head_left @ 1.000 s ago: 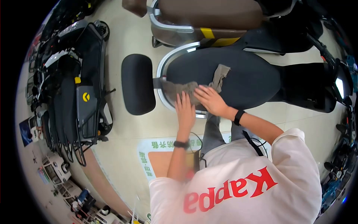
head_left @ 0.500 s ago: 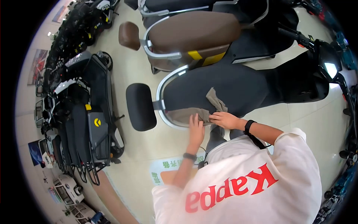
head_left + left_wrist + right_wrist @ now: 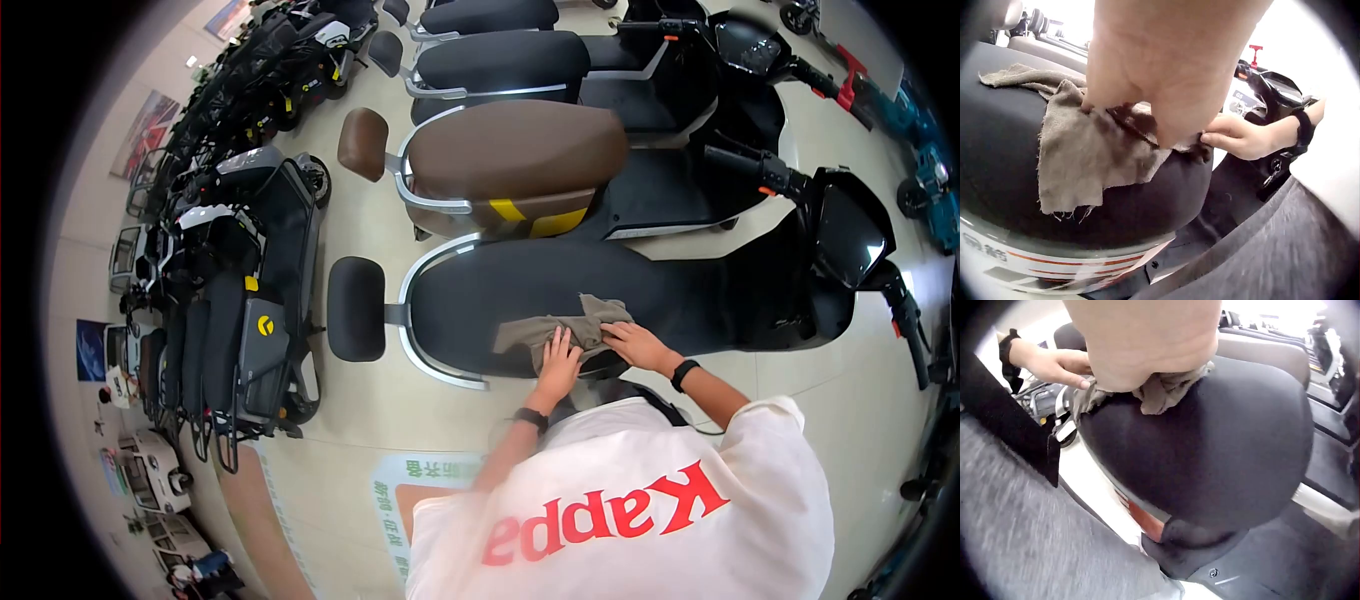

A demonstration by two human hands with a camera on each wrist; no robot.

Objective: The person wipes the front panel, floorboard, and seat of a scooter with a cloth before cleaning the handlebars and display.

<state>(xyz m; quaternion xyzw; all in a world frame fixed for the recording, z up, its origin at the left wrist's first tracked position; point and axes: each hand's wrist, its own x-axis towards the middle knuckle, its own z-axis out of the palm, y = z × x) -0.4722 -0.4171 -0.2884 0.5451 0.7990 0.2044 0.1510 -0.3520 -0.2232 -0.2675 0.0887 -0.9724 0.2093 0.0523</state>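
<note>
A: How were the hands placed?
B: The person's left hand (image 3: pixel 558 375) lay on a frayed, grey-brown fabric cloth (image 3: pixel 1075 150), its fingers straight and a little apart. The right hand (image 3: pixel 642 347) touched the cloth's other end with fairly straight fingers; whether the thumb pinched any of it, I couldn't tell.
A: Where was the cloth itself?
B: On a long, black, padded scooter seat (image 3: pixel 500 285), by the edge nearest the person, bunched around the hands, with a flatter part reaching toward the seat's rear.
A: Which step did that look like?
B: Wiping along the near edge, I'd judge. The next move seemed to call for smoothing those folds and pressing evenly, so the cloth could slide without rucking.
A: And farther off?
B: A black, rounded backrest (image 3: pixel 356 308) stood behind the seat's rear edge. Past the far edge came a rounded brown scooter seat (image 3: pixel 515 150), then more scooters with black seats (image 3: pixel 505 60).
</note>
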